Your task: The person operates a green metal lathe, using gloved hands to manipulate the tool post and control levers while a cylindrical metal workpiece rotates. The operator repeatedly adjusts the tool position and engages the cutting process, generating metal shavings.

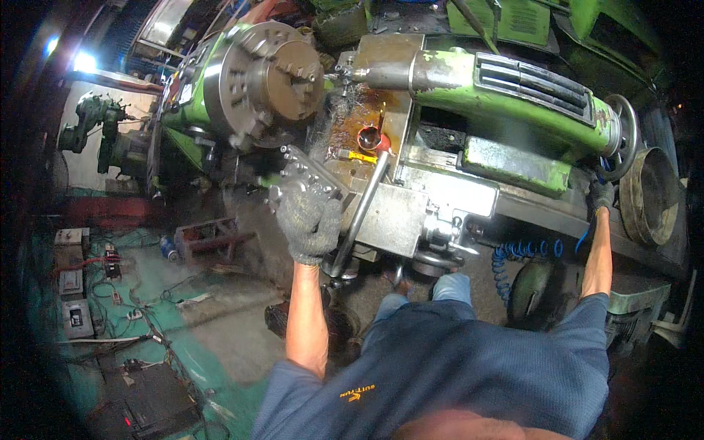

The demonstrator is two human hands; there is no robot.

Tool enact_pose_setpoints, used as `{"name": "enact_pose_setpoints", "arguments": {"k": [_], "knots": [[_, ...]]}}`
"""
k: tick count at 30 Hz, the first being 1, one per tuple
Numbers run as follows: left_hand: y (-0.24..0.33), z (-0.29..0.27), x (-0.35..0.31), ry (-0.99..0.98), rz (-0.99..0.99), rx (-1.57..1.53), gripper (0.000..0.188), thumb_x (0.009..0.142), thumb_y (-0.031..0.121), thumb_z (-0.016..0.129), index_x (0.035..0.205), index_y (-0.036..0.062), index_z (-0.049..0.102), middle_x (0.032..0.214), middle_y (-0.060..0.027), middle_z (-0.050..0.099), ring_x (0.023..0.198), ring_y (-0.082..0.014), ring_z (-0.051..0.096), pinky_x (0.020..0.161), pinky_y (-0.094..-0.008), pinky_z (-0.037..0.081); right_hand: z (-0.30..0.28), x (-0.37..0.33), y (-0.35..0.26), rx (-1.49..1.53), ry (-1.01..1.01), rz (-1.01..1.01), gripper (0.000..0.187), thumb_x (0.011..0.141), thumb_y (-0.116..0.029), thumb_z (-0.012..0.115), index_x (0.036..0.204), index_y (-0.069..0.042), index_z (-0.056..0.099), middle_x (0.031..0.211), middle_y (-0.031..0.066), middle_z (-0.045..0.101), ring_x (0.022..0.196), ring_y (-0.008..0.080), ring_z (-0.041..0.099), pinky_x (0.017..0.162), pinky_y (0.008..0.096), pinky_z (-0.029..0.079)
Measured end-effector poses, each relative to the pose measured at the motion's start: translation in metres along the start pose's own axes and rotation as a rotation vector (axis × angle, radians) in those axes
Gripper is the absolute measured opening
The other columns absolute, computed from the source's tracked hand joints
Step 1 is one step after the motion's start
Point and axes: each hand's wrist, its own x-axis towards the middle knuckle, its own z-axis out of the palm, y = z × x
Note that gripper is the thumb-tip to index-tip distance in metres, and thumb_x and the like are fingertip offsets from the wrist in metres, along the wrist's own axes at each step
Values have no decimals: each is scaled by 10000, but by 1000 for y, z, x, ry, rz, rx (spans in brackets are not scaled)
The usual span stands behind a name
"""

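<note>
My left hand (308, 224), in a grey work glove, is closed over the near side of the lathe's tool post (312, 172), its fingers partly hidden. At the far right my right hand (601, 192), also gloved, is closed beside the tailstock handwheel (625, 139). A blue air hose (581, 240) runs up to it, and a blue piece shows above the fingers; what they grip is partly hidden. Left of the tool post stands the big round chuck (253, 81) with its jaws. The green tailstock (447, 77) points its quill toward the chuck.
A long lever (363, 213) slants up beside the carriage (392, 220). Behind it lie a red cup (370, 138), a yellow-handled tool (358, 156) and metal shavings. Coiled blue hose (502, 275) hangs below the bed. A round metal ring (649, 194) leans at right; cables and boxes litter the left floor.
</note>
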Motion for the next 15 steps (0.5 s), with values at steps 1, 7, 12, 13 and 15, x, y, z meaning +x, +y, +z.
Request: {"name": "enact_pose_setpoints", "arguments": {"k": [1,7,12,13,15], "knots": [[-1,2,3,12,15,4,53,759,78,749,759,79,696,722,-103,643,663,-305,615,642,-418,483,-1,3,2,67,-43,47,454,922,-400,669,1293,-140,656,1212,160,699,1199,380,579,1068,472,387],[-1,-1,5,2,23,11,37,791,94,734,800,71,707,735,-113,645,679,-314,619,652,-416,486,-24,-21,-24,316,-7,-68,427,957,-247,626,1333,-45,618,1317,182,648,1150,352,597,992,425,447],[12,-1,6,-35,-125,-164,114,845,110,721,761,40,689,751,-103,678,661,-303,620,638,-399,485,-77,-28,-60,950,371,-7,305,1006,-342,583,924,-58,661,802,-8,615,655,101,530,550,295,430],[21,-4,-2,-68,-179,-128,124,843,113,721,747,43,687,730,-99,670,652,-298,616,627,-400,478,-103,-81,-159,1104,325,42,284,1000,-305,601,1008,-37,692,868,5,652,723,98,562,622,278,463],[17,-8,8,-129,-225,-124,146,840,118,721,718,47,684,690,-92,654,635,-289,607,606,-402,465,-140,-90,-162,1019,393,-131,313,1002,-303,597,1087,-18,693,921,48,682,804,132,610,698,280,488]]}}
